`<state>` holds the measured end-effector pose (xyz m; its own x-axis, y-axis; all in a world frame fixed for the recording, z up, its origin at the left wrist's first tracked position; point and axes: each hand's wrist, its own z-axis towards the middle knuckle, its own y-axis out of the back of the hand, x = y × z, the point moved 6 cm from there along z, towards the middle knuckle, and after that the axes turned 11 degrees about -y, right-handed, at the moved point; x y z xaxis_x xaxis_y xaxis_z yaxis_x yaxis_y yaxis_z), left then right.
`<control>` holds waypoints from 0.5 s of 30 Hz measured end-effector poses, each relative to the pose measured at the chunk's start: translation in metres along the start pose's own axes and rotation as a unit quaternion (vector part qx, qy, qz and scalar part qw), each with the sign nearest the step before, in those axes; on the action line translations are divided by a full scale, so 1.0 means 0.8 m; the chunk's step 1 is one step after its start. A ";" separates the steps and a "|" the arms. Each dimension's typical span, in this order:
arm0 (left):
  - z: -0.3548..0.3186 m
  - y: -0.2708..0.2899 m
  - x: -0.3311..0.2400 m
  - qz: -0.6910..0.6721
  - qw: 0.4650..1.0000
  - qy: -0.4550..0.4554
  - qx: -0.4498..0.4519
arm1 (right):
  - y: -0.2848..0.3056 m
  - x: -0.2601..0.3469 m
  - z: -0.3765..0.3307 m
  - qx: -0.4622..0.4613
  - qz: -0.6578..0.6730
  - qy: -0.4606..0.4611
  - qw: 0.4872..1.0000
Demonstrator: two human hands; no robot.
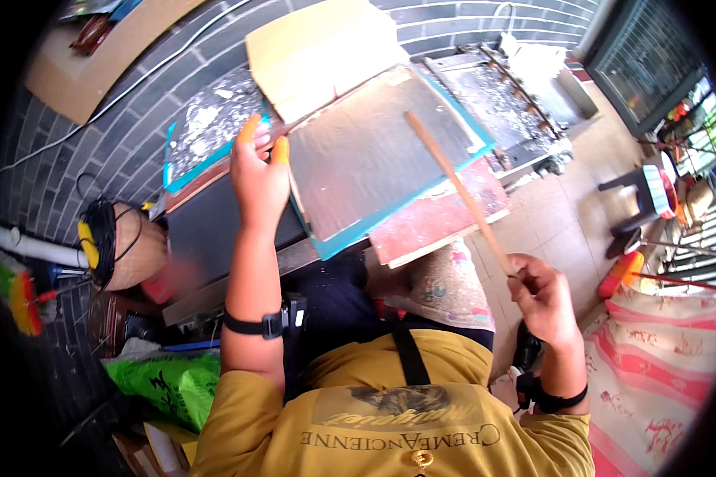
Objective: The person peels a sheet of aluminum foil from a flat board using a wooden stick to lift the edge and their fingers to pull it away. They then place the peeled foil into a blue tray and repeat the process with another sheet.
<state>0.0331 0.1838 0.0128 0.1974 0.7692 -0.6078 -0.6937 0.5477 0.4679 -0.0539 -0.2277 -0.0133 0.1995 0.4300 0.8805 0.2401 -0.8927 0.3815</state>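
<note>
My right hand (pixel 547 298) is closed on the near end of a long thin wooden stick (pixel 461 191). The stick's far end lies over a dull grey sheet (pixel 366 143) on a blue-edged board (pixel 350 234). At the sheet's left edge my left hand (pixel 261 179) is raised, its fingers apart, with orange covers on the thumb and a finger; nothing shows in it. I cannot tell whether it touches the board. Under the board's near right side sticks out a worn reddish board (pixel 441 215).
Another blue-edged board (pixel 215 131) with silvery flakes lies at the back left. Behind the sheet leans a cream-coloured panel (pixel 322 52). A metal tray-like frame (pixel 525 111) stands at the far right. Black cable hangs round a tan rounded object (pixel 131 246) on the left. A patterned cloth (pixel 660 358) lies at right.
</note>
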 end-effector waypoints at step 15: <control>-0.093 -0.151 -0.181 0.063 0.913 -0.289 0.280 | 0.055 -0.019 -0.031 -0.058 -0.009 -0.039 0.998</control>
<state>0.0367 -0.0184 -0.0032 0.5855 0.7940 -0.1632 -0.3040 0.4017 0.8638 -0.0699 -0.2766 -0.0028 0.2707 0.4517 0.8501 0.1343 -0.8921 0.4313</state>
